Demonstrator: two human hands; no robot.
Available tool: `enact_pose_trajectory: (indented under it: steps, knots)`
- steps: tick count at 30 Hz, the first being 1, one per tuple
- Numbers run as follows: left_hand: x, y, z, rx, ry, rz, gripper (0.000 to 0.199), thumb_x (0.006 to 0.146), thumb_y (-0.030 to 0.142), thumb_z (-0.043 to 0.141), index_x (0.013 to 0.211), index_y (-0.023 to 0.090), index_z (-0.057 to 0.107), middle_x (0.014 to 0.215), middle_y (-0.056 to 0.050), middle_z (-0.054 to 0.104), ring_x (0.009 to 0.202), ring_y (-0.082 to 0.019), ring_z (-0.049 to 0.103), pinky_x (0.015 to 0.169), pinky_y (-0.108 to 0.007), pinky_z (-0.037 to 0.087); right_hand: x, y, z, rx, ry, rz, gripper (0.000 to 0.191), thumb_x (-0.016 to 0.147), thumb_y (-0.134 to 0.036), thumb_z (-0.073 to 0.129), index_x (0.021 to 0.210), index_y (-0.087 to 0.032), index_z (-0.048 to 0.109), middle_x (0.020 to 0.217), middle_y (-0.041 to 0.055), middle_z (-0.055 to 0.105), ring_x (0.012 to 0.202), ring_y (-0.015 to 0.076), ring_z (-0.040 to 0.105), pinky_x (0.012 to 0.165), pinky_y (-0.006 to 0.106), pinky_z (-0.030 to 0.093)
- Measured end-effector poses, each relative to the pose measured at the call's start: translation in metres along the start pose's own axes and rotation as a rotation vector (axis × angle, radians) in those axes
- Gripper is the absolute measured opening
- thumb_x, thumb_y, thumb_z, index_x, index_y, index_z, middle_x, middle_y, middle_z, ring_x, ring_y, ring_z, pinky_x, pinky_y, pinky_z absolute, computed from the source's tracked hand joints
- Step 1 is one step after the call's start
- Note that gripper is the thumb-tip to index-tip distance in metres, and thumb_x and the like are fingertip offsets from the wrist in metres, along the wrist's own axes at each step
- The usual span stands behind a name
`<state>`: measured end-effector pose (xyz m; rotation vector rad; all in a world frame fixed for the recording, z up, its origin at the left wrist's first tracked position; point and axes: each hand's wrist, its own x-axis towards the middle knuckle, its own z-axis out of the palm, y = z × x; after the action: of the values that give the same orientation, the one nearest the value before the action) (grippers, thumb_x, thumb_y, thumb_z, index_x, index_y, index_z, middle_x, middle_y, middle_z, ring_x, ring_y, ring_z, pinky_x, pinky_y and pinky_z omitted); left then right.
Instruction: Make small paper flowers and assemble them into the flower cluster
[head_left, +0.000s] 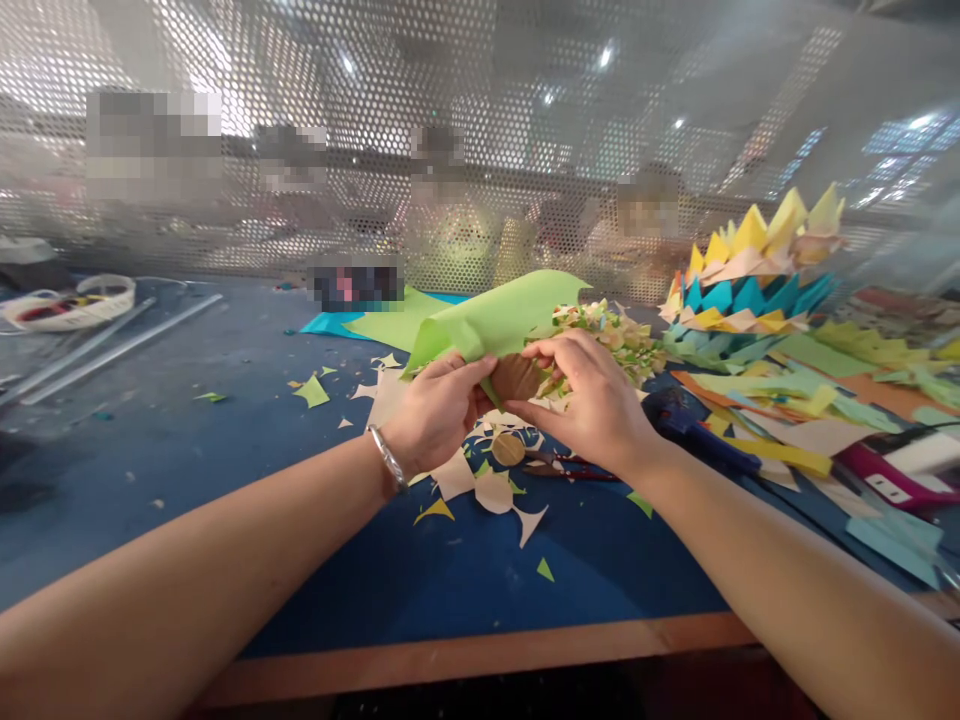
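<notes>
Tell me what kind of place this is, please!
It looks like a craft workshop, maybe a classroom. Paper scraps lie on the blue table, pointy paper shapes are piled up, and the left hand holds green paper.

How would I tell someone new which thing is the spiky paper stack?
Start at the blue table and look to its far right, by the perforated screen. Behind the loose paper strips stands a tiered paper stack with yellow, peach and blue points. It rises tall; the papers around it lie low.
</notes>
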<state>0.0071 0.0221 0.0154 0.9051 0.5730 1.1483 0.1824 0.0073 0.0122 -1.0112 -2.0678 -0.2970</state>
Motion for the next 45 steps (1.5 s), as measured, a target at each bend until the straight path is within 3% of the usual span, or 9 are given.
enact_pose_trajectory:
  steps: [7, 14, 18, 23, 29, 45]
  knots:
    - [-0.005, -0.002, 0.008, -0.109, 0.083, -0.033, 0.019, 0.093, 0.007, 0.051, 0.078, 0.012, 0.061, 0.079, -0.005, 0.071, 0.067, -0.013, 0.065, 0.062, -0.026, 0.050, 0.000, -0.001, 0.002, -0.045, 0.031, 0.027, 0.042, 0.081, -0.050, 0.072, 0.105, -0.020, 0.056, 0.101, 0.0102, 0.062, 0.099, 0.0278, 0.062, 0.084, 0.040, 0.051]
    - [-0.007, -0.008, 0.007, -0.080, -0.033, 0.093, 0.024, 0.078, 0.007, 0.069, 0.059, 0.015, 0.058, 0.070, -0.002, 0.069, 0.075, -0.015, 0.068, 0.072, -0.027, 0.052, 0.000, -0.002, 0.002, -0.025, 0.026, 0.056, 0.041, 0.079, -0.047, 0.073, 0.104, -0.019, 0.055, 0.100, 0.0105, 0.061, 0.097, 0.0272, 0.062, 0.082, 0.040, 0.051]
    - [-0.006, -0.008, 0.005, -0.009, -0.111, 0.086, 0.009, 0.075, 0.005, 0.071, 0.076, 0.014, 0.069, 0.077, -0.002, 0.072, 0.077, -0.015, 0.068, 0.080, -0.028, 0.052, 0.000, -0.005, 0.001, -0.031, 0.037, 0.067, 0.039, 0.079, -0.044, 0.074, 0.104, -0.020, 0.055, 0.100, 0.0097, 0.061, 0.095, 0.0262, 0.062, 0.080, 0.039, 0.051]
    - [-0.008, -0.007, 0.008, 0.012, -0.102, 0.086, 0.016, 0.077, 0.004, 0.069, 0.091, 0.012, 0.071, 0.086, -0.004, 0.074, 0.080, -0.014, 0.070, 0.080, -0.026, 0.052, 0.001, -0.007, -0.001, -0.065, 0.052, 0.043, 0.040, 0.078, -0.044, 0.074, 0.103, -0.019, 0.056, 0.099, 0.0101, 0.061, 0.094, 0.0271, 0.062, 0.079, 0.040, 0.050]
    - [-0.012, -0.006, 0.012, -0.006, -0.088, 0.085, 0.012, 0.078, 0.002, 0.068, 0.085, 0.011, 0.070, 0.083, -0.004, 0.075, 0.077, -0.012, 0.069, 0.075, -0.022, 0.053, 0.001, -0.009, 0.000, -0.093, 0.078, 0.033, 0.036, 0.079, -0.044, 0.072, 0.100, -0.020, 0.055, 0.095, 0.0093, 0.061, 0.093, 0.0273, 0.061, 0.079, 0.040, 0.050]
    - [-0.011, -0.006, 0.010, 0.034, -0.058, 0.045, 0.011, 0.079, 0.005, 0.068, 0.088, 0.010, 0.070, 0.086, -0.007, 0.074, 0.077, -0.014, 0.067, 0.074, -0.026, 0.050, 0.002, -0.012, -0.002, -0.092, 0.062, 0.051, 0.032, 0.082, -0.045, 0.069, 0.096, -0.022, 0.053, 0.093, 0.0089, 0.061, 0.091, 0.0269, 0.061, 0.078, 0.040, 0.049]
